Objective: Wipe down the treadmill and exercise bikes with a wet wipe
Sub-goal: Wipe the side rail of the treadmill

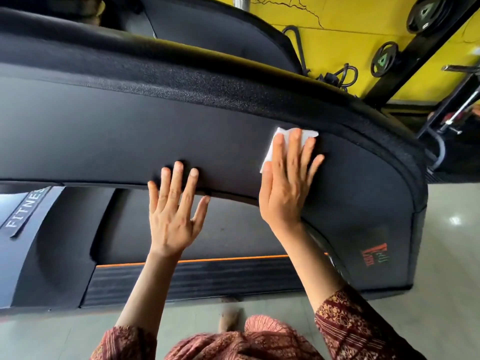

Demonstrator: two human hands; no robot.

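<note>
A broad black panel of the treadmill (pixel 130 131) fills most of the view, with a textured rim along its top and right side. My right hand (pixel 288 183) lies flat with straight fingers on a white wet wipe (pixel 272 146) and presses it against the panel near the right end. Most of the wipe is hidden under the fingers. My left hand (pixel 174 211) rests flat on the panel's lower edge, fingers spread, holding nothing. Below the panel runs the treadmill deck with an orange stripe (pixel 207 259).
A yellow wall (pixel 350 22) behind holds weight plates (pixel 384 59) on a black rack. Metal gym gear (pixel 457 113) stands at the right. Pale tiled floor (pixel 452 242) lies to the right and below. A label reading "FITNES" (pixel 24 209) sits at lower left.
</note>
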